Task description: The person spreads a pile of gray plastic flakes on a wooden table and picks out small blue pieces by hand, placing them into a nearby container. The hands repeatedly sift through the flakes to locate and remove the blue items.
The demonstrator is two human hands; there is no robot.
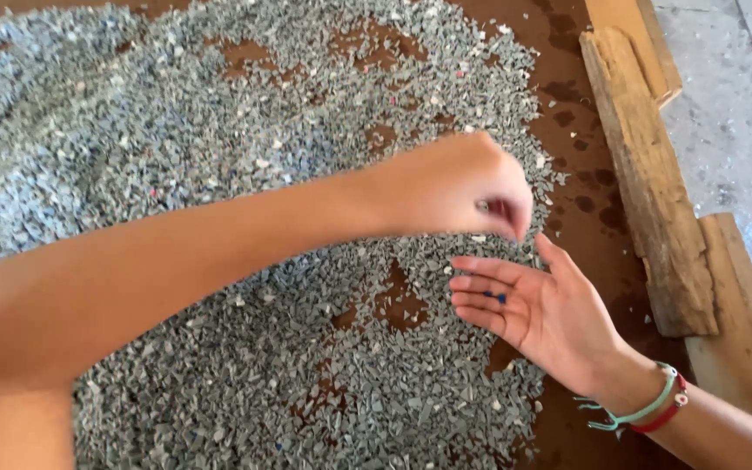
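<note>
A wide layer of small grey plastic flakes [158, 139] covers a brown board [567, 104]. My left hand [463, 187] reaches across from the left, fingers pinched together just above the flakes, with a small fleck between the fingertips. My right hand [537, 305] lies below it, palm up and fingers apart, with a small blue piece [498, 297] resting on the fingers. Thread bracelets in green and red [654, 407] circle the right wrist.
Rough wooden planks [654, 183] edge the board on the right, and another plank [741, 331] lies lower right. Beyond them is a grey concrete floor [733, 104]. Bare brown patches [393, 300] show through the flakes.
</note>
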